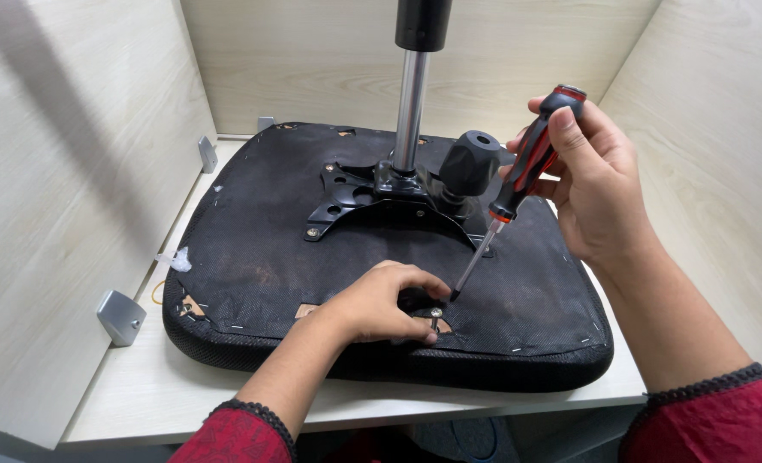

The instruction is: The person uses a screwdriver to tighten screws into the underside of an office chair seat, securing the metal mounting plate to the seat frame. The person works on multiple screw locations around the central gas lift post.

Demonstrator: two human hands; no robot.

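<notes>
Head view: pale wooden desk (166, 386), perhaps walled by panels (72, 171).

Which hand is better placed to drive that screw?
Right, probably. The right hand grips the screwdriver, tip right beside the screw; the left hand only steadies the screw.
</notes>
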